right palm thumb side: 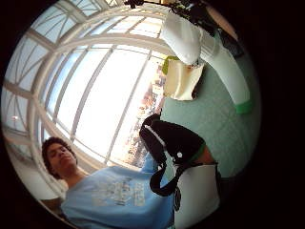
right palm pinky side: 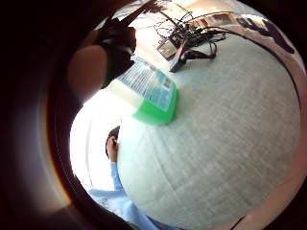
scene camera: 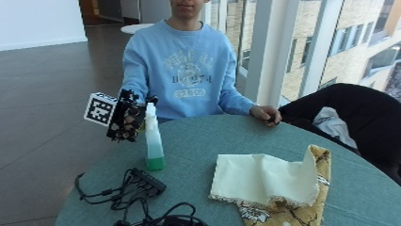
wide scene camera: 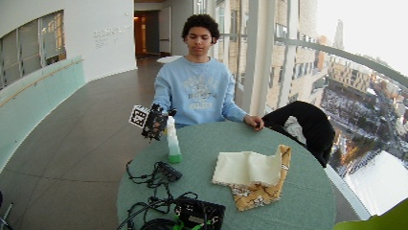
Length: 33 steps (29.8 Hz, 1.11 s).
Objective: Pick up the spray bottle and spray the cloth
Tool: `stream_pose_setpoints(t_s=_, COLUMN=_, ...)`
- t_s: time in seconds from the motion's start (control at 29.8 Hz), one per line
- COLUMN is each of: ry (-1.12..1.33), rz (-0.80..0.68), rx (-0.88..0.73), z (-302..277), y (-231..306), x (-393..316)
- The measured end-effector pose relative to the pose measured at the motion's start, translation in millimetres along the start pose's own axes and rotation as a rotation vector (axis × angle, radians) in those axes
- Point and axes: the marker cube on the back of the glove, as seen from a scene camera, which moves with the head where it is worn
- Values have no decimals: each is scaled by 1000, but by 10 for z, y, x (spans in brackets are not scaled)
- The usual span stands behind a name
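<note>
Beside the gloved right hand (scene camera: 127, 117), tall pale spray bottle (scene camera: 153, 141), green-bottomed, upright.

Gloved right hand (wide scene camera: 155, 123) gripping spray bottle (wide scene camera: 173, 142), cloth (wide scene camera: 245, 168) on table (wide scene camera: 293, 201)

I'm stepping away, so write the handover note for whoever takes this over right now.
Right hand: gloved, fingers curled round the upper part of the spray bottle, near its head.
Left hand: bare, resting on the round green table at its far edge.
Spray bottle: upright, green base down at the tabletop; cannot tell if it has lifted off.
Cloth: cream, lying on a yellow patterned cloth beside the bottle, apart from it.
Done: bottle grasped.
Left: lift the bottle, aim at the cream cloth, spray.
</note>
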Motion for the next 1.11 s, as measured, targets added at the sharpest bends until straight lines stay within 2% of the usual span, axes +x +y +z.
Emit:
stream_pose_setpoints(t_s=0.27, ry=-166, rz=107, rx=-33, z=240, y=-258, x=127)
stream_pose_setpoints(t_s=0.57, ry=-153, rz=147, rx=-68, z=441, y=-382, x=299)
stream_pose_setpoints(t_s=0.74, ry=-148, rz=163, rx=1, z=507, y=-575, x=309)
stream_pose_setpoints(t_s=1.11, ry=-72, rz=103, rx=125, z=531, y=-674, x=285)
